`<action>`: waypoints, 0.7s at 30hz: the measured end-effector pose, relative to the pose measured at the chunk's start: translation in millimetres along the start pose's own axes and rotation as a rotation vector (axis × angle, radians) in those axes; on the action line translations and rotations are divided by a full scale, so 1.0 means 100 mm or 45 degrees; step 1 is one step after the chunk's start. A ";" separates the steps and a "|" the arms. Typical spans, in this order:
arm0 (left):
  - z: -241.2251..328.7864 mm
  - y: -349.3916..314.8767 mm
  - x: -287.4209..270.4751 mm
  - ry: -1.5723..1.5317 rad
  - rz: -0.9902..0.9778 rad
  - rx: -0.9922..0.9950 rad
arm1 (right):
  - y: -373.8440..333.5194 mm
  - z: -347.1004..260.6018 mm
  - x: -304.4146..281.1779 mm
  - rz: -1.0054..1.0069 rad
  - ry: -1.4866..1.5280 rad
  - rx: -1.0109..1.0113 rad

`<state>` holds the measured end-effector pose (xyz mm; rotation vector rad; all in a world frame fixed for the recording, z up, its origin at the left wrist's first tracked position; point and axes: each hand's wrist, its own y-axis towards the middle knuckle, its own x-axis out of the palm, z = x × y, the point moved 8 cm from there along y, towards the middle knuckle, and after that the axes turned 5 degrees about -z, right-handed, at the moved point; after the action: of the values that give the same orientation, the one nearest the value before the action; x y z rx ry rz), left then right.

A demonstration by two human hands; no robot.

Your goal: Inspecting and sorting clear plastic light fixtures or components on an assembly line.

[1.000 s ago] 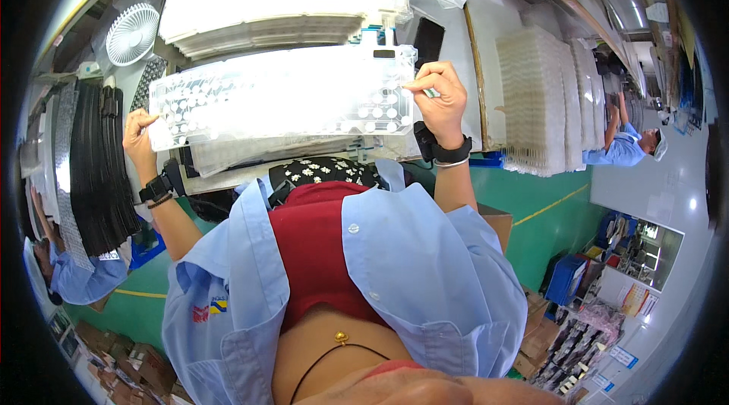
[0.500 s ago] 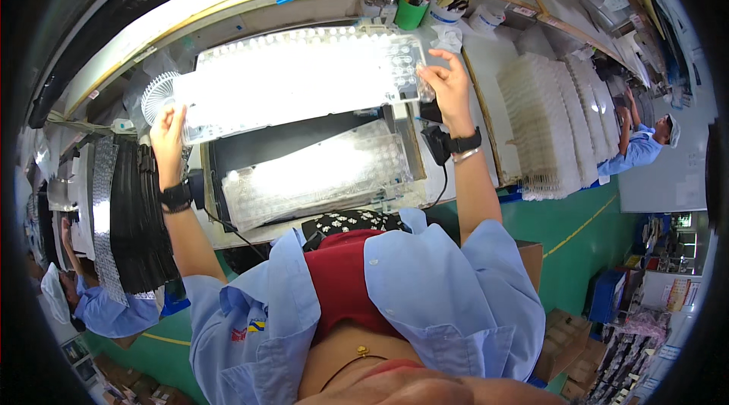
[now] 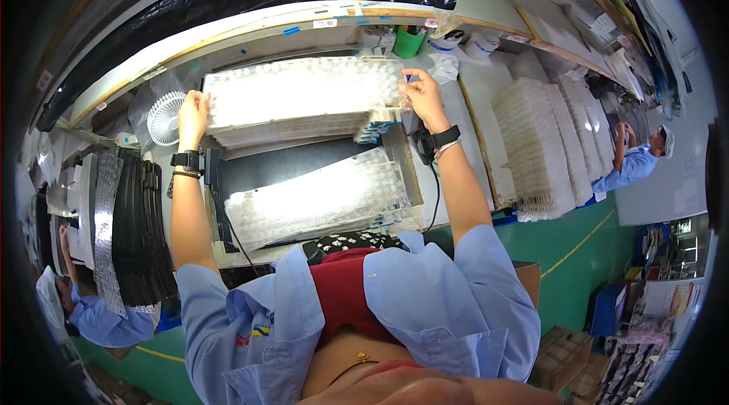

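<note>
A long clear plastic panel [image 3: 304,90], washed out by glare and patterned like a keyboard, spans between my two hands. My left hand [image 3: 194,111] is closed with thumb and fingers at its left end. At the right end, my right hand [image 3: 425,99] pinches the panel's edge with thumb and forefinger. The panel lies on or just over a stack of similar panels [image 3: 296,134]; whether it touches them I cannot tell. Nearer to me, another stack of clear panels [image 3: 319,204] rests at a slant on the bench.
A small white fan [image 3: 166,118] stands beside my left hand. Behind the panels are a green cup [image 3: 409,41] and a shelf edge [image 3: 258,28]. Tall stacks of translucent sheets [image 3: 535,151] stand at right, black ones [image 3: 137,226] at left. Other people work on both sides.
The panel, earlier raised and tilted, has come level over the far stack. My right hand has shifted left, and my left hand a little to the right. The view has tilted slightly.
</note>
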<state>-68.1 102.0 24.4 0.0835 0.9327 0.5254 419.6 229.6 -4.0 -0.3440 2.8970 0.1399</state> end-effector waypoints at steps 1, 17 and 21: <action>0.00 0.00 0.00 -0.027 0.018 0.004 | 0.00 0.00 -0.01 0.045 0.050 -0.007; 0.16 -0.26 0.11 0.224 0.086 0.064 | -0.10 0.10 0.26 0.097 -0.203 -0.146; 0.20 -0.24 0.11 0.159 0.159 0.104 | -0.02 0.22 0.19 0.147 -0.022 -0.126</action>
<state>-37.6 89.5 20.9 0.1854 1.0759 0.6135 406.4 226.1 -30.1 -0.1906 2.8993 0.3043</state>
